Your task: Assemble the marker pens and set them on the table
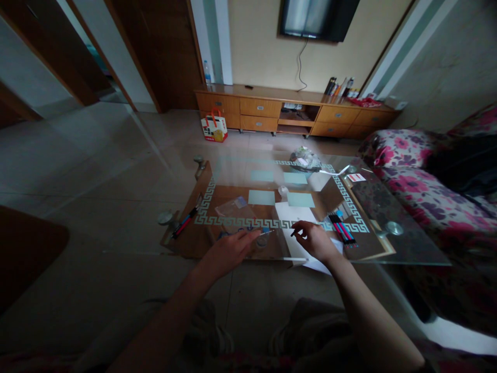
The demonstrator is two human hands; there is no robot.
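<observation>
Beyond the left hand (232, 247) lies a clear bag (233, 208), contents indistinct.

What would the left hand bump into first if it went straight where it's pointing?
The left hand would probably meet the right hand first, or the small dark piece it holds; their depth is hard to tell.

The room is dim. A black TV (318, 20) hangs on a cream wall (256, 46), with pale light on its screen. Under it stands a long wooden cabinet (259, 108). The floor (116, 155) is shiny tile. A flowery sofa (413, 181) sits by the right edge of the glass surface (261, 197). A brown door (159, 52) is left of the cabinet.
</observation>
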